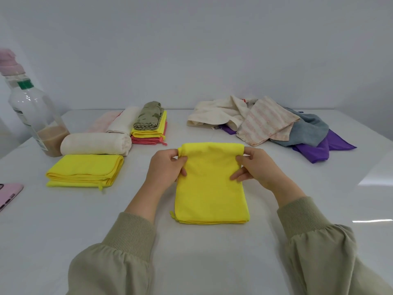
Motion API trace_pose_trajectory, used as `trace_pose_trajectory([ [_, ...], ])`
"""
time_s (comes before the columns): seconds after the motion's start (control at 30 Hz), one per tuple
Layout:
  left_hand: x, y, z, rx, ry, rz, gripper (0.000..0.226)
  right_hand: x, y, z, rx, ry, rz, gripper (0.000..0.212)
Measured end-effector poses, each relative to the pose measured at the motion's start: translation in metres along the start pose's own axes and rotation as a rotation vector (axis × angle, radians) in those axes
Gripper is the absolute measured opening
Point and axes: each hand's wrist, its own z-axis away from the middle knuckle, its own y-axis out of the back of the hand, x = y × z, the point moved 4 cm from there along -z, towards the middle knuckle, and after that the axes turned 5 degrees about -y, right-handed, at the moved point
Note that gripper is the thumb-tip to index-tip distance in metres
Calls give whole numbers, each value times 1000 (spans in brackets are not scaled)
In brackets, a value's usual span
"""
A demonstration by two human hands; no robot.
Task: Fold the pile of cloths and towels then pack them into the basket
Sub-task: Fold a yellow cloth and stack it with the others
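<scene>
A yellow cloth [210, 188] lies folded into a narrow strip on the white table [191, 252], its far end turned over toward me. My left hand [167, 167] pinches the cloth's left edge near that fold. My right hand [255, 167] pinches the right edge at the same height. An unfolded pile [274, 124] of cream, striped pink, grey and purple cloths sits at the back right. Finished pieces lie at the left: a folded yellow cloth [85, 170], a rolled cream towel [95, 143], and a stack [150, 128] of olive, yellow and red cloths. No basket is in view.
A clear plastic bottle [36, 116] with brown liquid and a pink cap stands at the far left. A pink phone [8, 195] lies at the left edge. Two more rolled pale towels [114, 122] lie behind the stack.
</scene>
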Motion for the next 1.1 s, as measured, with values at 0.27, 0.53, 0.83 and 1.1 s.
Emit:
trace_pose_trajectory([
  [0.27, -3, -5, 10, -58, 171, 398, 17, 6, -7, 6, -28, 88, -129, 27],
  [0.53, -15, -11, 26, 4, 454, 829, 28, 14, -13, 9, -49, -11, -447, 22],
  [0.83, -11, -6, 38, -132, 312, 587, 22, 19, -11, 28, -51, 0, -278, 25],
  [1.1, -12, -4, 45, -211, 119, 25, 15, 17, -19, 32, 68, 184, 555, 27],
])
